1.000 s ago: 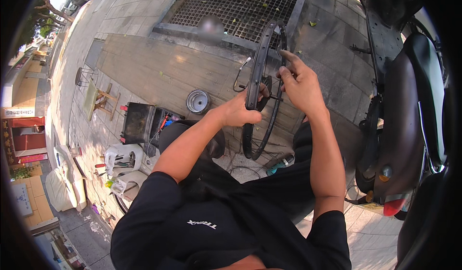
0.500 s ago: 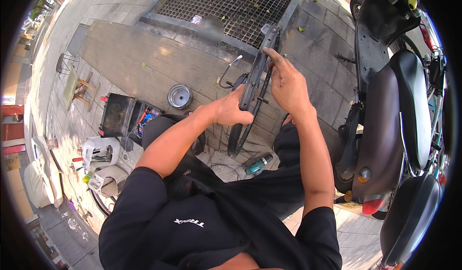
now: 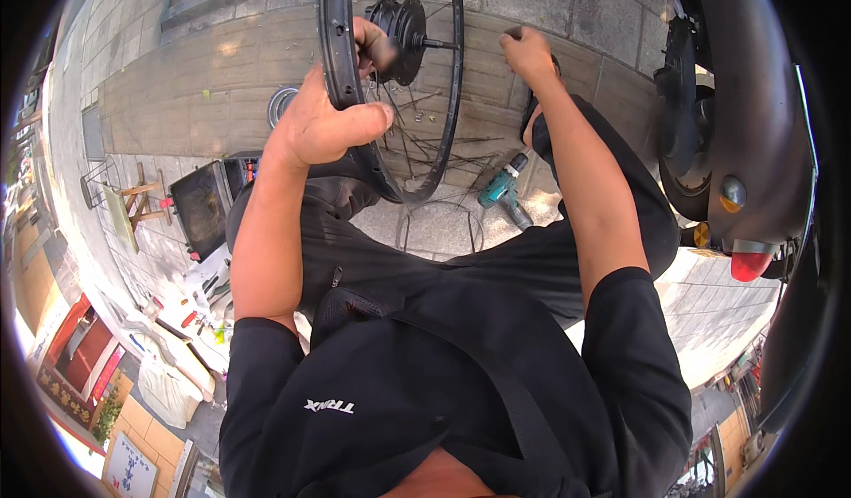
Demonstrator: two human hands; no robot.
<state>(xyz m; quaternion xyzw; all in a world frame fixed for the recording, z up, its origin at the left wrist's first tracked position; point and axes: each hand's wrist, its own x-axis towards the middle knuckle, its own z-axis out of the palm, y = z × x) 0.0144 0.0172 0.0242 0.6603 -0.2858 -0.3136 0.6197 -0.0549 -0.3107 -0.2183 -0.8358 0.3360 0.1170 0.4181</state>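
Gripping: left hand (image 3: 321, 124), rim (image 3: 335, 41) seemingly between thumb (image 3: 362, 125) and fingers (image 3: 368, 39).

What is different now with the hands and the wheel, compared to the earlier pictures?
The right hand, earlier at the black round wheel rim, is now apart from it, to its right. The rim appears farther left and larger. The left hand still grips it; the teal-and-black power drill still lies on the ground.
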